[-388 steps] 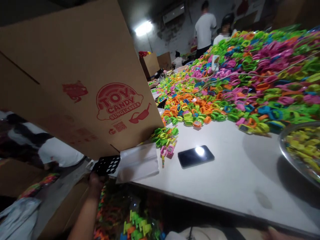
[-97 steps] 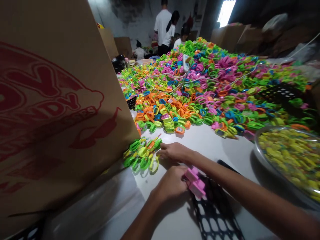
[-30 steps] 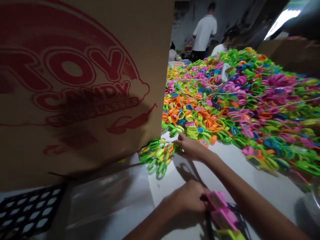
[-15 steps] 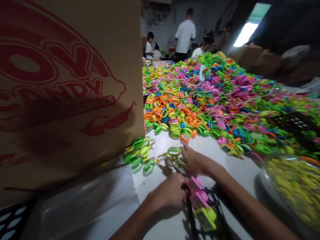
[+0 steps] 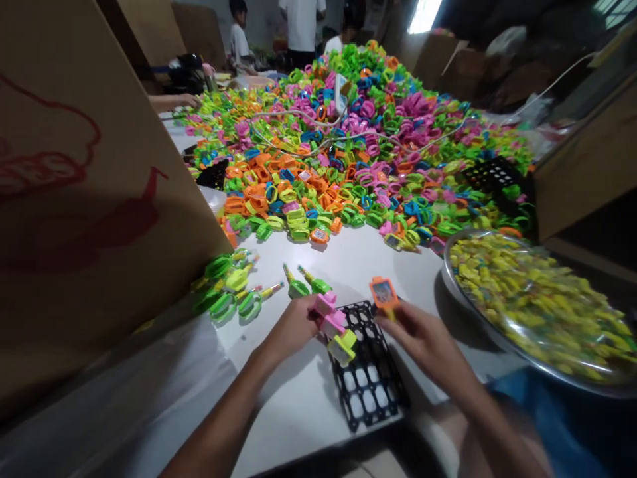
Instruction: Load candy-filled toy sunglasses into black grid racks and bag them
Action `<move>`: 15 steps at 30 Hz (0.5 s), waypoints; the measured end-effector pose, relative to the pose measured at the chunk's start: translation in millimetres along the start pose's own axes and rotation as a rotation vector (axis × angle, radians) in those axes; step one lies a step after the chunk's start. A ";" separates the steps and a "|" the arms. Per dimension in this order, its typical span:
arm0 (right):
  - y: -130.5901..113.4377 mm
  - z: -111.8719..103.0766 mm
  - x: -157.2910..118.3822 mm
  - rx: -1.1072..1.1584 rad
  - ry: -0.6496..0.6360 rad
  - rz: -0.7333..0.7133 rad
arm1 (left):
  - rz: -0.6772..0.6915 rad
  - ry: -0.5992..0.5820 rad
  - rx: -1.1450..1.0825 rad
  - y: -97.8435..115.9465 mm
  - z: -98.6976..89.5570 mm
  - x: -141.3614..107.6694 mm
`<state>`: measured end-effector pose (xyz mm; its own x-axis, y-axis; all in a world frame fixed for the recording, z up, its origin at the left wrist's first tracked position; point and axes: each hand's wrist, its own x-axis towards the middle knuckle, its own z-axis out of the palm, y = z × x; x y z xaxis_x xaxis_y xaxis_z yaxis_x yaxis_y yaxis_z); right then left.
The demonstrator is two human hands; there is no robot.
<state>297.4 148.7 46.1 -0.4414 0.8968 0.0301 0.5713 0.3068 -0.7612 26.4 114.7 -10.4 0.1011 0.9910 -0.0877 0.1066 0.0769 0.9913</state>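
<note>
White tabletop (image 5: 308, 398) stretches in front of you, and most of its far half is buried under a huge heap of toy watches (image 5: 348, 153) in green, orange, pink, blue and yellow. Your left hand (image 5: 293, 326) is closed around a short stack of these watches, pink ones (image 5: 329, 317) on top and a yellow one (image 5: 343, 345) at the bottom, held just above the near edge of a black plastic grid tray (image 5: 371, 385) that lies flat on the table. Your right hand (image 5: 423, 338) pinches a single orange watch (image 5: 383, 293) between thumb and fingertips, holding it upright just beside the stack, with a small gap between them. A loose cluster of green watches (image 5: 229, 292) lies on the table to your left, near the foot of a large tilted cardboard box (image 5: 89, 199) printed in red. To your right sits a wide metal basin (image 5: 450, 289) filled with small yellow pieces (image 5: 537, 299). A second black tray (image 5: 492, 174) rests among the heap farther right. White cables (image 5: 298, 121) trail across the top of the pile. People in white shirts (image 5: 301, 23) stand at the far end of the table.
</note>
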 end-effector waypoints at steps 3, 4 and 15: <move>-6.4 28.6 -38.2 0.351 -0.063 0.264 | -0.038 0.000 -0.022 0.7 -0.2 -0.2; -8.0 38.8 -46.0 0.404 -0.065 0.314 | -0.039 -0.007 -0.026 0.7 -0.4 -0.2; -14.7 64.2 -53.2 0.137 -0.074 0.061 | -0.017 -0.007 0.069 0.4 -3.4 -1.5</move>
<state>268.1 76.0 14.0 -0.4617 0.8848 -0.0626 0.5008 0.2018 -0.8417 22.9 113.7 -9.6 0.1052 0.9889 -0.1051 0.1760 0.0855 0.9807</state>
